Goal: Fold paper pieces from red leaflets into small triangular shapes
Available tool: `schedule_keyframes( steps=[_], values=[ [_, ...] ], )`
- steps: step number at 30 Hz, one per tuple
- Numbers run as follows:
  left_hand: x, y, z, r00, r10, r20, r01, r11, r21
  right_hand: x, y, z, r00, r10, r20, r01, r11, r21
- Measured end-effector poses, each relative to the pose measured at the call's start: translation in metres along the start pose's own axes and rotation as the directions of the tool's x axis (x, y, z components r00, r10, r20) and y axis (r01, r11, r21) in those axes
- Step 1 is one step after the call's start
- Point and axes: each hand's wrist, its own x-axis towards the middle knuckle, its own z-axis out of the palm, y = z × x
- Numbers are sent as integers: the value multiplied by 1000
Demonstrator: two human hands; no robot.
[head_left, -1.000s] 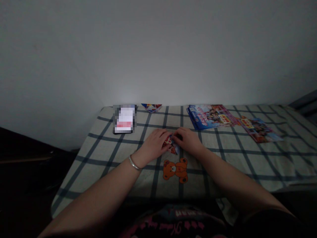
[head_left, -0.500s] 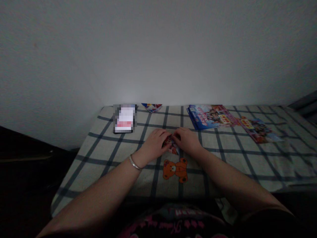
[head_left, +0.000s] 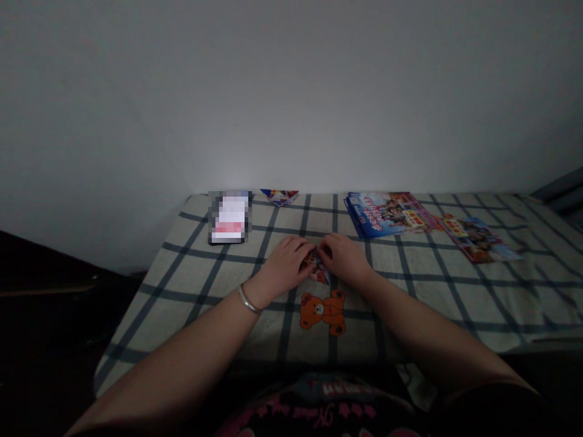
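Observation:
A small folded piece of printed paper [head_left: 320, 274] lies on the checked cloth, partly covered by both hands. My left hand [head_left: 286, 262], with a silver bangle at its wrist, has its fingers closed on the paper's left side. On the upper right side, my right hand [head_left: 345, 258] pinches the same paper, its fingertips close to the left ones. The fingers hide the upper part of the paper. Just below it, an orange teddy bear picture [head_left: 323, 312] shows flat on the cloth.
A lit phone [head_left: 230, 218] with a blurred screen lies at the back left. Beside it, near the wall, is a folded paper triangle [head_left: 279, 196]. Stacked colourful leaflets [head_left: 382, 215] lie at back right, and another leaflet [head_left: 481, 238] is further right. The checked tablecloth [head_left: 191, 288] covers the table.

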Motion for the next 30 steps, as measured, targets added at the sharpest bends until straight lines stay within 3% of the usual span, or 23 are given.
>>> schedule_keyframes(
  steps=[10,18,26,30],
  values=[
    [2,0,2,998,49,-44,-46,998,48,0,0,0,999,36,-16,-35,999,34],
    [6,3,5,999,32,10,-32,998,54,1,3,1,997,68,-25,-64,990,123],
    [4,5,6,998,53,-13,-50,984,171,-4,13,3,998,-40,-57,49,983,178],
    [3,6,7,999,4,-32,3,978,208,-5,14,2,988,-146,-44,151,974,171]
  ],
)
